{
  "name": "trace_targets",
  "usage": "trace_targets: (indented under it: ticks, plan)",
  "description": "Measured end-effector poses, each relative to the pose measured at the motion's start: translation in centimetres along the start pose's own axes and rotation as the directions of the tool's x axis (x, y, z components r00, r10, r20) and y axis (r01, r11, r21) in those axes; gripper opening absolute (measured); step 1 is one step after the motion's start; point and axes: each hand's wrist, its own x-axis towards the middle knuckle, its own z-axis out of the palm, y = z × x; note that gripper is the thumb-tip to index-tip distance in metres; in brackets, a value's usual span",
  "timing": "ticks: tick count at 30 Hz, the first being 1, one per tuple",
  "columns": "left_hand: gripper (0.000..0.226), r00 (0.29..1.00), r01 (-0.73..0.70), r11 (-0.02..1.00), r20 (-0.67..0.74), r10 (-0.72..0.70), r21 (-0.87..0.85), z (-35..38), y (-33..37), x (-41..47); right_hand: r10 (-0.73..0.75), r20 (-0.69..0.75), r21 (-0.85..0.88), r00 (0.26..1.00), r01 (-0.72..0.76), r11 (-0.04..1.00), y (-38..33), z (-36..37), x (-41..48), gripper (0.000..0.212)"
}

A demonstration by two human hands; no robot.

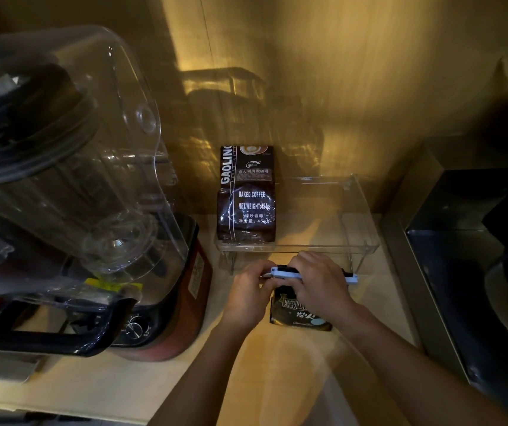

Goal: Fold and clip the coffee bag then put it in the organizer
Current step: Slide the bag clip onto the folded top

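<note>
Coffee bag (300,315) lies flat on counter (246,379), lower centre of frame, just in front of clear organizer (360,241). Bag long axis runs front-to-back; folded top points toward organizer. Left hand (246,295) pinches clip (283,273) at its left end; right hand (323,281) is closed over clip middle and bag top, probably to keep fold tight while clip seats. Clip long axis runs left-right, across bag top. 2nd bag (246,195) stands upright at organizer's left side.

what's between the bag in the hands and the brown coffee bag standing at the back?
Head view: the clear organizer's low front wall. The brown bag stands inside it at the left; the bag being clipped lies in front, outside.
</note>
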Motion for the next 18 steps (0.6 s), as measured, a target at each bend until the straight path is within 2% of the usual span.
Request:
trace_targets:
  ticks: [6, 9, 12, 14, 15, 17, 18]
  plan:
    - [0.014, 0.983, -0.178, 0.973, 0.069, 0.169, 0.148, -1.0, 0.5, 0.7, -0.039, 0.070, -0.039, 0.997, 0.042, 0.998, 0.4, -0.3, 0.3, 0.023]
    - [0.012, 0.974, -0.221, 0.962, 0.077, 0.211, 0.159, -1.2, 0.3, 0.9, 0.008, 0.122, -0.037, 0.993, -0.004, 0.999, 1.0, -1.0, 0.2, 0.029]
    - [0.015, 0.990, -0.133, 0.985, 0.063, 0.126, 0.107, -1.2, -0.3, 0.9, 0.145, 0.179, 0.006, 0.973, -0.148, 0.989, 2.7, -2.3, -0.4, 0.034]
    - [0.014, 0.998, -0.012, 1.000, 0.063, 0.013, -0.018, -1.2, -0.8, 1.0, 0.232, 0.244, 0.138, 0.941, -0.271, 0.953, 4.2, -3.1, -1.1, 0.032]
    - [0.013, 0.995, 0.061, 0.993, 0.084, -0.052, -0.106, -1.2, -0.9, 1.1, 0.290, 0.279, 0.263, 0.915, -0.364, 0.893, 4.8, -3.3, -1.5, 0.031]
    - [0.012, 0.965, 0.225, 0.924, 0.204, -0.167, -0.309, -1.0, -1.1, 1.1, 0.403, 0.347, 0.548, 0.847, -0.532, 0.645, 5.5, -3.3, -2.3, 0.035]
    - [0.016, 0.938, 0.304, 0.863, 0.283, -0.198, -0.404, -0.8, -1.1, 0.9, 0.434, 0.370, 0.637, 0.821, -0.564, 0.525, 5.7, -3.0, -2.7, 0.039]
